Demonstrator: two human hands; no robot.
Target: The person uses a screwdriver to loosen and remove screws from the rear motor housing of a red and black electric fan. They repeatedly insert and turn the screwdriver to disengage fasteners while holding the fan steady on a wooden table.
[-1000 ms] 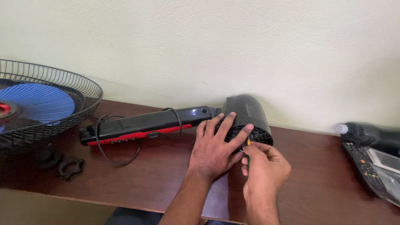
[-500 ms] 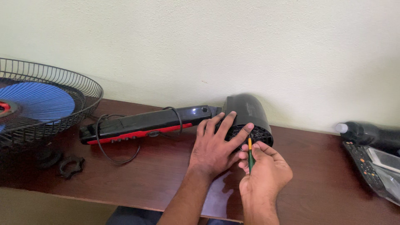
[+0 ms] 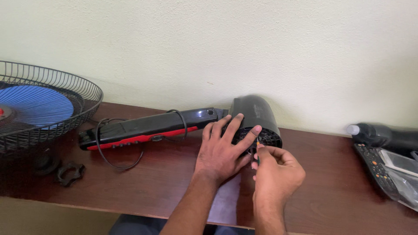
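A black hair dryer with a red-striped handle lies on its side on the brown wooden table. My left hand rests spread over its vented end, pinning it down. My right hand is closed round a thin screwdriver with an orange-and-green shaft, whose tip meets the round black grille of the dryer. The dryer's black cord loops over the handle and onto the table.
A wire fan guard with a blue blade sits at the far left, a black plastic nut below it. At the right edge lie a black device and a remote in clear wrap. A pale wall stands behind.
My right hand has risen and turned, bringing the screwdriver from a slanted hold to a more upright one against the grille. My left hand and the dryer stay put.
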